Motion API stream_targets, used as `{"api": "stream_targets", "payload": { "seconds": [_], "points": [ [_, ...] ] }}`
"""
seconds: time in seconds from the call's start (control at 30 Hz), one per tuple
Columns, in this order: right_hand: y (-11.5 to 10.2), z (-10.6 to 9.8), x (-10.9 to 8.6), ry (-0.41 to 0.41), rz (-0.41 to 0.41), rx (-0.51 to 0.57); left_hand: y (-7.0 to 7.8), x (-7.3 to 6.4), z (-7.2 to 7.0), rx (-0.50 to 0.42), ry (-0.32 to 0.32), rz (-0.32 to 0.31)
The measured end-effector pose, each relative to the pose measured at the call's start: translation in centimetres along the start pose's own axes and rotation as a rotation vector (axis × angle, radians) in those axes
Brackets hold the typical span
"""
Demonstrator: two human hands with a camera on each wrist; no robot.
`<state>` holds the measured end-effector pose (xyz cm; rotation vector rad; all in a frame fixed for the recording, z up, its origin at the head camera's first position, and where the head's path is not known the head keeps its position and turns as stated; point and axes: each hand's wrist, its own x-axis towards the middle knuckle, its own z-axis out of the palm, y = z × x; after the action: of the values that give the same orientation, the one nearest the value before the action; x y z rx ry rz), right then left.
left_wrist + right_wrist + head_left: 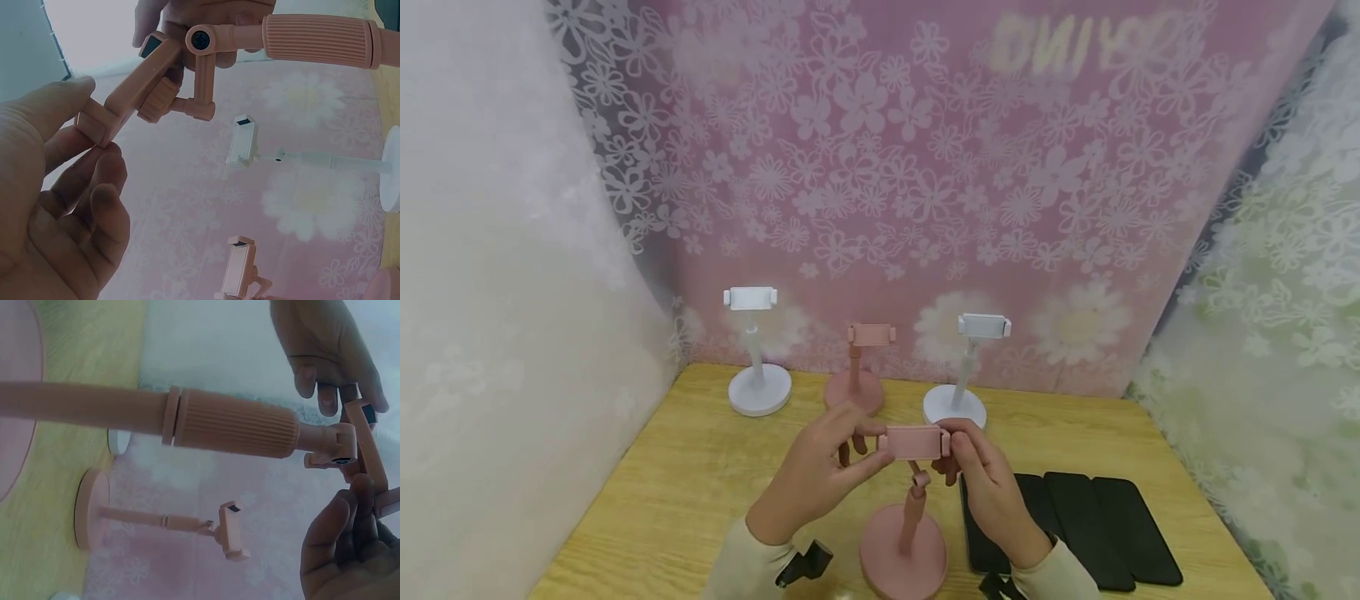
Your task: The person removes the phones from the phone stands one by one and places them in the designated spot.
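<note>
A pink phone stand (pixel 908 521) stands upright near the front of the table, its round base flat on the wood. At its top the oblong phone clamp (pixel 913 442) faces up toward the head camera, with no phone in it. My left hand (pixel 816 467) pinches the clamp's left end between thumb and index finger; the other fingers are loosely bent, as the left wrist view shows. The right hand (pixel 992 487) pinches the opposite end. Behind the clamp, a round knob (pixel 157 100) and a jointed arm (pixel 205 78) link it to the ribbed pole (pixel 237 424).
Along the back of the table stand a white phone stand (pixel 760 390) at left, a pink one (pixel 871 335) in the middle and another white one (pixel 955 404) at right. Several flat black slabs (pixel 1086 525) lie by my right wrist. A floral curtain (pixel 880 167) hangs behind.
</note>
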<state>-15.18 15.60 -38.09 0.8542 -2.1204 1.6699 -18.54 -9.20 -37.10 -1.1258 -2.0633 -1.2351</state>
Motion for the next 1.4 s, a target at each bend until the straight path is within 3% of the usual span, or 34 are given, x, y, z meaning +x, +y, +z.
{"api": "stream_targets", "payload": {
  "seconds": [0.27, 0.4, 0.53, 0.7, 0.87, 0.93, 1.0, 1.13, 1.23, 1.4],
  "points": [
    [0.0, 0.1, 0.3, -0.118, 0.185, 0.218, 0.2, -0.5, -0.5, 0.005, 0.003, -0.026],
    [-0.2, 0.6, 0.5, -0.132, 0.146, 0.253, 0.3, -0.9, -1.0, 0.011, 0.026, -0.038],
    [-1.1, 0.5, 0.9, -0.089, 0.147, 0.273, 0.1, -1.1, -1.3, -0.061, 0.092, -0.054],
    [-3.1, -2.8, 1.3, -0.02, 0.187, 0.326, -0.6, -1.0, -2.0, -0.05, 0.139, -0.094],
    [-4.2, -8.1, 1.9, 0.063, 0.1, 0.318, -1.8, -1.6, -2.6, 0.033, 0.064, -0.241],
    [-4.2, -10.1, 2.4, 0.123, 0.076, 0.282, -2.4, -2.0, -2.7, 0.063, 0.006, -0.328],
    [-3.7, -12.0, 3.0, 0.186, 0.064, 0.178, -3.2, -2.5, -2.6, 0.087, -0.049, -0.415],
    [-1.2, -15.8, 4.4, 0.269, 0.132, -0.152, -5.1, -3.2, -1.8, 0.114, -0.109, -0.546],
    [1.6, -18.3, 5.0, 0.306, 0.224, -0.338, -6.3, -3.8, -1.2, 0.122, -0.118, -0.587],
    [5.6, -20.5, 5.6, 0.352, 0.33, -0.419, -7.3, -4.5, -0.8, 0.131, -0.14, -0.613]
  ]
}}
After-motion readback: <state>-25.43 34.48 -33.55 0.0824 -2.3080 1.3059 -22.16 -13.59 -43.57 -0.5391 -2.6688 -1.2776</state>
